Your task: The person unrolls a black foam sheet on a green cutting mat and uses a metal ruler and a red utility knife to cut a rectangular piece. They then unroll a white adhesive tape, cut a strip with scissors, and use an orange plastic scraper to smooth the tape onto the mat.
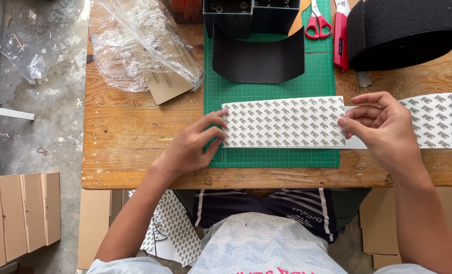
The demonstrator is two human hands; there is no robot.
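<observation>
A white patterned strip (285, 122) of backing-paper sheet lies flat across the green cutting mat (266, 86). My left hand (193, 144) presses its fingertips on the strip's left end. My right hand (383, 127) pinches the strip's right end, where it meets a second patterned piece (439, 121) running off the right side. A curved black sheet (259, 60) stands on the mat behind the strip.
A large black roll (403, 30) sits at the back right, beside a red utility knife (340, 35) and red scissors (317, 21). Crumpled clear plastic (134, 43) covers cardboard at the back left. Cardboard boxes (20, 215) stand on the floor, left of the wooden table (124, 132).
</observation>
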